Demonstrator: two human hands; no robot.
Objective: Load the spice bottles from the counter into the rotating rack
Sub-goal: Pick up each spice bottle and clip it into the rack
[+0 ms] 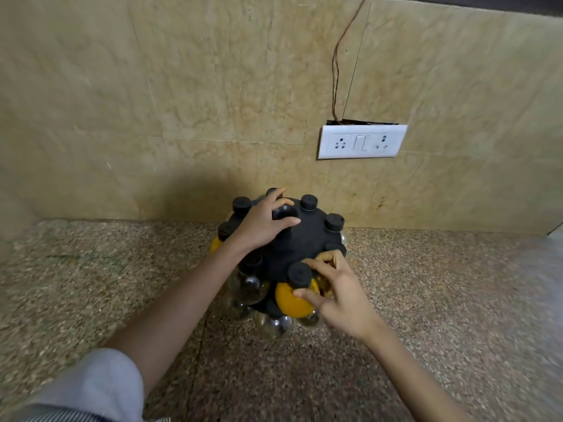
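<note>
A black rotating rack [307, 239] stands on the speckled counter [441, 300] against the wall. Several black-capped bottles sit around its rim. My left hand [262, 222] rests on the rack's top, fingers curled around its central knob. My right hand [332, 287] grips a round bottle of yellow spice [292, 303] with a black cap at the rack's near side, thumb under it and fingers over its shoulder. Clear glass bottles [253, 289] hang in the lower tier beside and below it. Another yellow bottle [215, 245] peeks out behind my left wrist.
A white socket and switch plate [362, 142] is fixed to the beige tiled wall [182, 102] behind the rack, with a thin wire [336, 65] running up from it. The counter's right end drops off near a grey surface [554, 239].
</note>
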